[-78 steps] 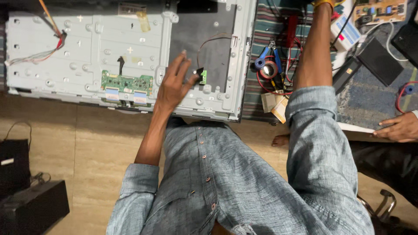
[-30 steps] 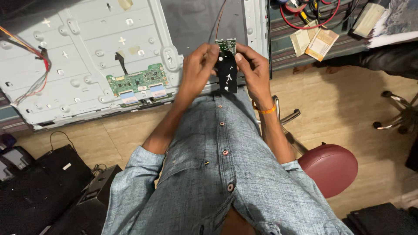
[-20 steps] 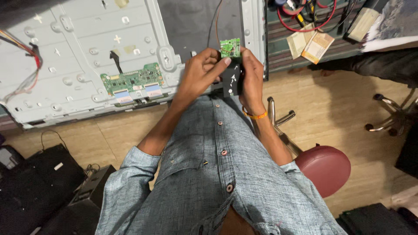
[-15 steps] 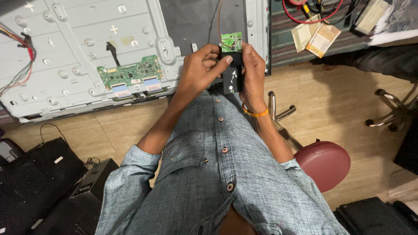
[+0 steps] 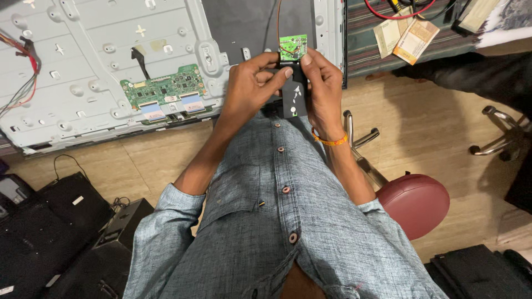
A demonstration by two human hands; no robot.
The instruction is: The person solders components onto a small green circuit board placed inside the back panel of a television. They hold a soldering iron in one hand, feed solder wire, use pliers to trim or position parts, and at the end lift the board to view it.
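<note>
Pinching a small black part (image 5: 293,97) with a green circuit board (image 5: 293,46) between left hand (image 5: 252,83) and right hand (image 5: 320,88), just off the tabletop's (image 5: 360,52) front edge. Thin wire (image 5: 277,27) possibly taut; tugging could tear it loose.

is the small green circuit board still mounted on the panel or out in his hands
Out: the small green circuit board is held between left hand and right hand, a thin wire attached.
</note>
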